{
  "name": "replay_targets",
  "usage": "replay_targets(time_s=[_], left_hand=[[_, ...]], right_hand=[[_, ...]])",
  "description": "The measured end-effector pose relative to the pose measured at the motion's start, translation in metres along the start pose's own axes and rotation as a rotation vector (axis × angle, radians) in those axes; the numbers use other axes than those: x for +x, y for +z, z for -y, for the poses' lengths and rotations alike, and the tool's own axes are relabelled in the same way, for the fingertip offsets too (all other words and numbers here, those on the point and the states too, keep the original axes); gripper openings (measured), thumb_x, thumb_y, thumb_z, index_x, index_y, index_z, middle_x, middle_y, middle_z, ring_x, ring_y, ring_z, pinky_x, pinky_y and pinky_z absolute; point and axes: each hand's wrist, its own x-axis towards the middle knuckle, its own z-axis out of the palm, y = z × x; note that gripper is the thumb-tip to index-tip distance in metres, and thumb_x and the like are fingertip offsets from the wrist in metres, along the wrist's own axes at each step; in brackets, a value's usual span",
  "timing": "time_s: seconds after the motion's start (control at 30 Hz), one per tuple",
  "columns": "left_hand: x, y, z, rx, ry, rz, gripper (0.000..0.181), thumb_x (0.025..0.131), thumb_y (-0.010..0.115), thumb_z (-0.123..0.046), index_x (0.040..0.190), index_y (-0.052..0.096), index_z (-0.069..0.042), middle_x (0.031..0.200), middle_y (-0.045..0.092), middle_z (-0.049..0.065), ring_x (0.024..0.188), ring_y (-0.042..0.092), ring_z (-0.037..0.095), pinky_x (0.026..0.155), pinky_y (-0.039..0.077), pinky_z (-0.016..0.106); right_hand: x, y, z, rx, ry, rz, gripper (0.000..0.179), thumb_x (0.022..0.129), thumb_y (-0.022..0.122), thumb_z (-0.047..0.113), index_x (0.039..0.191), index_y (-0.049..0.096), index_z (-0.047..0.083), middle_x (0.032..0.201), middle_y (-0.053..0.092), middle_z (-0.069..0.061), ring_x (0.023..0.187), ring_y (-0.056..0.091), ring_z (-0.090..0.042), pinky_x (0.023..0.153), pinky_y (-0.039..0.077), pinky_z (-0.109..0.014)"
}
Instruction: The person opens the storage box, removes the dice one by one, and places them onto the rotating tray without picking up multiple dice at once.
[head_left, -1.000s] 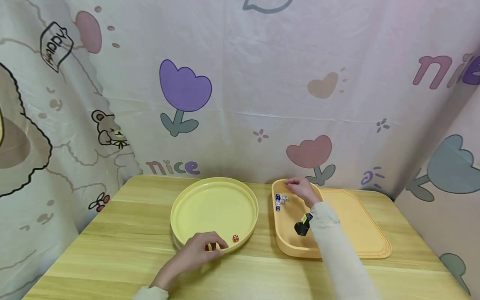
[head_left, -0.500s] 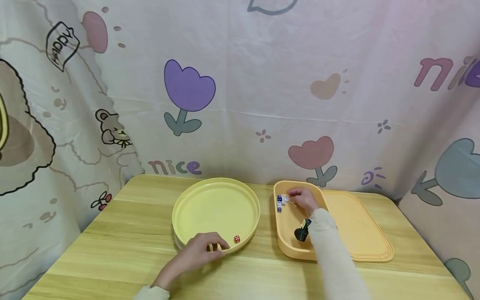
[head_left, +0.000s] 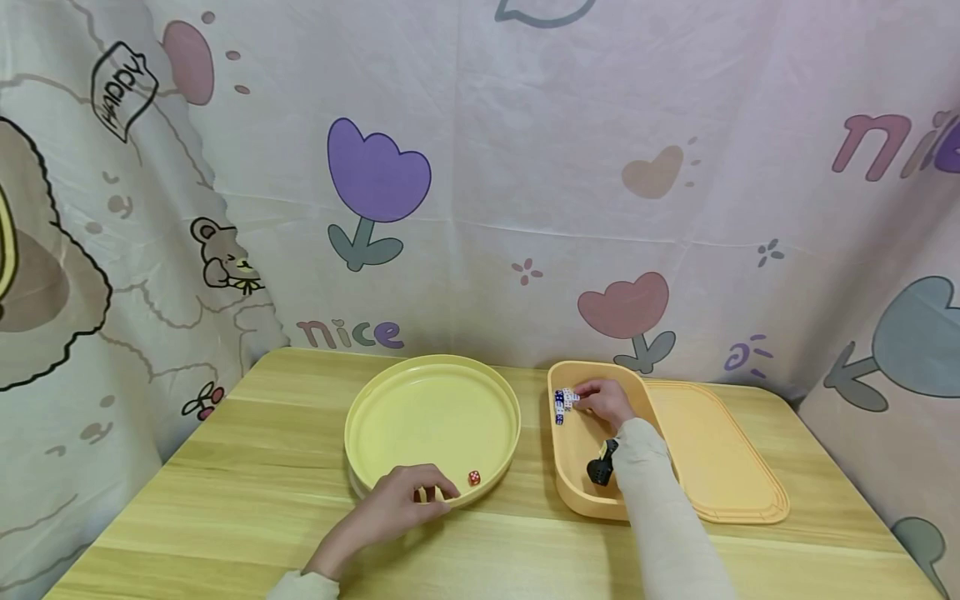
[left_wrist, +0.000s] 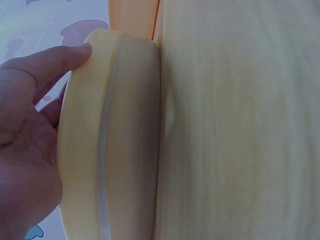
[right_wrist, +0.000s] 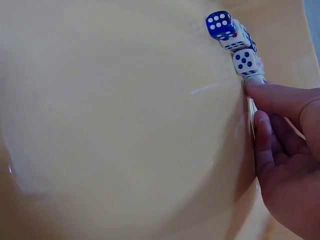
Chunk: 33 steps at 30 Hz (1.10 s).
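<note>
My right hand point(head_left: 609, 402) reaches into the deep orange box point(head_left: 567, 492). Its thumb and fingertips pinch a white die point(right_wrist: 255, 80) at the end of a cluster along the box wall. In the right wrist view, a white die with blue pips point(right_wrist: 245, 62) sits beside the thumb, and a blue die point(right_wrist: 220, 25) is farther along. My left hand point(head_left: 401, 500) rests at the near rim of the round yellow tray point(head_left: 352, 400). Its thumb point(left_wrist: 80, 54) touches that rim while the other fingers hang loosely inside. A red die point(head_left: 474, 477) lies in the tray near those fingertips.
A flat orange lid point(head_left: 731, 454) lies right of the box on the wooden table point(head_left: 247, 467). A black device point(head_left: 602, 464) with a yellow mark shows under the right wrist. Behind the table hangs a printed curtain point(head_left: 480, 167).
My right hand has come from the far end of the box toward the dice and now pinches a white one. The left hand stays at the tray's rim.
</note>
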Motion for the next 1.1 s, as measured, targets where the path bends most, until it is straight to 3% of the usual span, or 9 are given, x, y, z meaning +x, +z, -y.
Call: replay_targets(time_s=[0.5, 0.73, 0.97, 1.1], left_hand=[[0.001, -0.001, -0.003, -0.004, -0.002, -0.003, 0.011, 0.083, 0.065, -0.017, 0.094, 0.067, -0.019, 0.084, 0.061, -0.008, 0.072, 0.05, 0.002, 0.057, 0.043, 0.021], [0.002, 0.0, -0.004, -0.022, 0.022, 0.0, 0.011, 0.083, 0.065, -0.016, 0.093, 0.067, -0.018, 0.084, 0.06, -0.01, 0.072, 0.05, 0.002, 0.057, 0.042, 0.021], [0.001, -0.001, -0.001, -0.003, 0.013, -0.003, 0.011, 0.083, 0.065, -0.017, 0.094, 0.067, -0.018, 0.084, 0.061, -0.009, 0.072, 0.05, 0.002, 0.057, 0.043, 0.021], [0.002, 0.0, 0.001, -0.002, 0.014, 0.001, 0.011, 0.083, 0.065, -0.019, 0.094, 0.067, -0.018, 0.085, 0.062, -0.007, 0.071, 0.05, 0.001, 0.056, 0.043, 0.021]], right_hand=[[0.004, 0.001, -0.007, 0.082, 0.042, -0.033, 0.021, 0.071, 0.07, -0.004, 0.092, 0.065, -0.008, 0.085, 0.063, -0.011, 0.074, 0.052, -0.018, 0.059, 0.041, -0.022], [0.002, -0.004, -0.006, 0.027, 0.024, 0.0, 0.02, 0.072, 0.071, 0.001, 0.089, 0.065, -0.007, 0.085, 0.062, -0.01, 0.075, 0.05, -0.017, 0.06, 0.041, -0.022], [-0.003, -0.012, 0.003, 0.111, 0.007, 0.087, 0.018, 0.074, 0.067, -0.003, 0.09, 0.062, -0.011, 0.077, 0.059, -0.007, 0.065, 0.051, -0.014, 0.058, 0.045, -0.025], [-0.005, -0.022, 0.02, 0.006, -0.069, 0.112, 0.017, 0.075, 0.068, 0.002, 0.089, 0.065, -0.008, 0.079, 0.063, -0.006, 0.07, 0.054, -0.015, 0.066, 0.046, -0.031]])
